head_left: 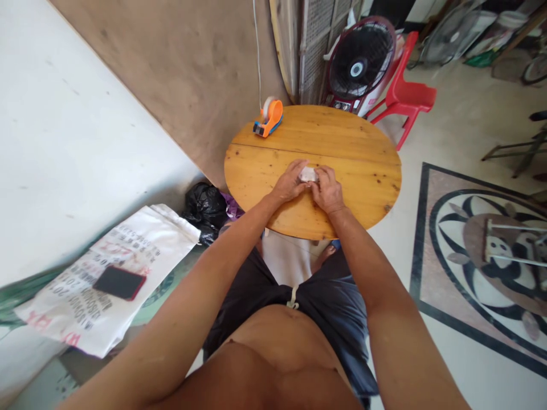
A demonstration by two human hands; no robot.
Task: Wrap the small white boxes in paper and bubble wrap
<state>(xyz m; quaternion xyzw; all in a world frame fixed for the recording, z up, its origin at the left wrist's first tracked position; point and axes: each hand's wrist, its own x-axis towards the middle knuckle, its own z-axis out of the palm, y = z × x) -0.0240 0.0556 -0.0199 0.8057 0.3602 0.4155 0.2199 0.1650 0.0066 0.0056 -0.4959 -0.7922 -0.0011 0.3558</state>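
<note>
Left hand (293, 182) and right hand (328, 189), both grips closed on a small whitish block (308, 174), held it over the round counter (350, 148), visible long axis roughly side to side! The wood looked smooth, knotty; well beyond sat an orange plastic tape dispenser (274, 121), then a red chair (408, 95) and caged fan (363, 54).

Whitish object (308, 175) partly hidden

The left hand (292, 181) and right hand (328, 191) cover its ends; it may be wrapped, but is too small to tell. The right edge cuts off a wheel (535, 69) and the panda floor design (482, 273).
</note>
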